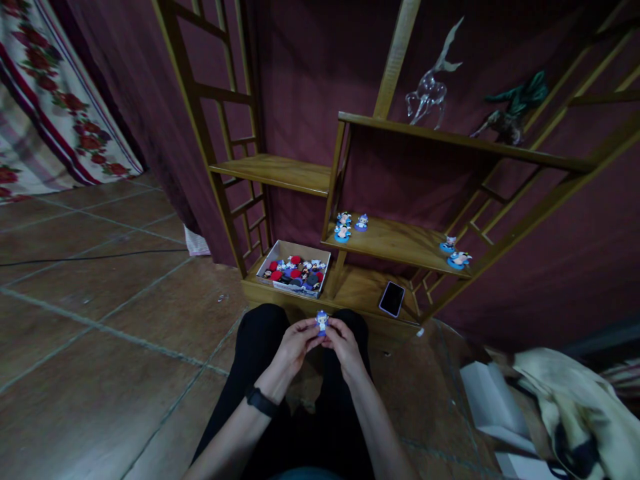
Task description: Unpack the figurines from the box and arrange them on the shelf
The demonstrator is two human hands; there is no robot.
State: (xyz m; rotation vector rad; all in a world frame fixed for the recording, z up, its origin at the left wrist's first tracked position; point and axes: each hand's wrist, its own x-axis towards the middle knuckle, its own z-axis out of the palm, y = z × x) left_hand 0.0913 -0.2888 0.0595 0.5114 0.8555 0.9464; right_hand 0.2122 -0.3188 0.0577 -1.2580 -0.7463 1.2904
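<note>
Figurine (321, 322) upright, pinched between both hands' fingertips | left hand (299, 343) and right hand (343, 345) equally near, flanking | box (296, 268) beyond, slightly left

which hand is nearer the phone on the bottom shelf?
Right. The right hand sits just below and left of the phone, pinching a small figurine. The left hand is further left, on the figurine's other side.

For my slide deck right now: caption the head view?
Both hands, left hand and right hand, pinch a small figurine before a wooden shelf and box of figurines.
</note>
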